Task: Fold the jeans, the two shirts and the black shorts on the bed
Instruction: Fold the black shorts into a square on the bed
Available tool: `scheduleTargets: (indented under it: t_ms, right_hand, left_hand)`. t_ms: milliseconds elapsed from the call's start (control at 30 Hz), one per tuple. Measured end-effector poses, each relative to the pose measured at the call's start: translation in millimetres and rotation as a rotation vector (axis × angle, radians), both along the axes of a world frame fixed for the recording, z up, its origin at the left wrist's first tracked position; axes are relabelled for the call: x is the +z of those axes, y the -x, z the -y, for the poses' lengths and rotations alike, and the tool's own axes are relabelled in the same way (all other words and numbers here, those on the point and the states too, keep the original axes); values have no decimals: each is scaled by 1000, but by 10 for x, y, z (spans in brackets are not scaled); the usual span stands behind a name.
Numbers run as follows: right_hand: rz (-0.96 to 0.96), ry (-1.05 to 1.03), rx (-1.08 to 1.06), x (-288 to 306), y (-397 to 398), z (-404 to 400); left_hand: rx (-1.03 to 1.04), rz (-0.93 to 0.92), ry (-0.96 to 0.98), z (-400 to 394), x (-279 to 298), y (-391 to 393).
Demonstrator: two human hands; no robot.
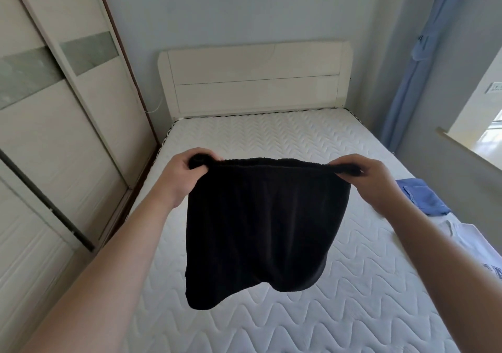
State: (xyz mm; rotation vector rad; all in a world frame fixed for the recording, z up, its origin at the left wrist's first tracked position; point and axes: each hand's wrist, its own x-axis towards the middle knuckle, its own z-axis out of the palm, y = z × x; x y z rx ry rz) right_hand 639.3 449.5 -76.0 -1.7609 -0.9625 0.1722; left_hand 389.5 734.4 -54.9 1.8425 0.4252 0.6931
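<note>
- While held up in the air above the mattress (271, 140), the black shorts (260, 225) hang dead centre, legs down toward 6 o'clock, clear of the bed surface.
- Left end of the waistband is gripped by the left hand (187, 170), at 10 o'clock from the shorts' middle; fingers curled round the bunched fabric.
- Right end is pinched by the right hand (372, 176), at 2 o'clock; fingers closed on the band.
- Waistband is pulled taut between both hands.
- A white shirt (472, 246) is laid at the mattress's right edge, 3 o'clock.
- A folded blue garment (421, 197) is seen just beyond it.
- Headboard (252, 78) at 12 o'clock, wardrobe (54, 108) at 9 o'clock.
</note>
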Motion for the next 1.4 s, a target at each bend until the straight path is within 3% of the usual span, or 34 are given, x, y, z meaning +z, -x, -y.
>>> scheduleTargets:
  t_ms: [233,433,733,1033,1233,1400]
  right_hand:
    - [-66,-233,39,103,-65,-3]
    - [-251,-296,177,226,-58,-179]
    - [-384,-274,419,463,160,-577]
    - [-391,-205,337,328,304,-655]
    - [-500,-88,206,215,416,-616]
    - [-332,-18,149,226,434,-574]
  left_hand:
    - [-101,217,105,-9,63,-32]
    - [-248,259,189,17,235,-178]
    - [-436,217,137,424,428,-638]
    - [-258,-60,-281,556,301,-690]
    - [-254,-118,-217,633,181,-717]
    - [-260,-158,-170,659,76,-736]
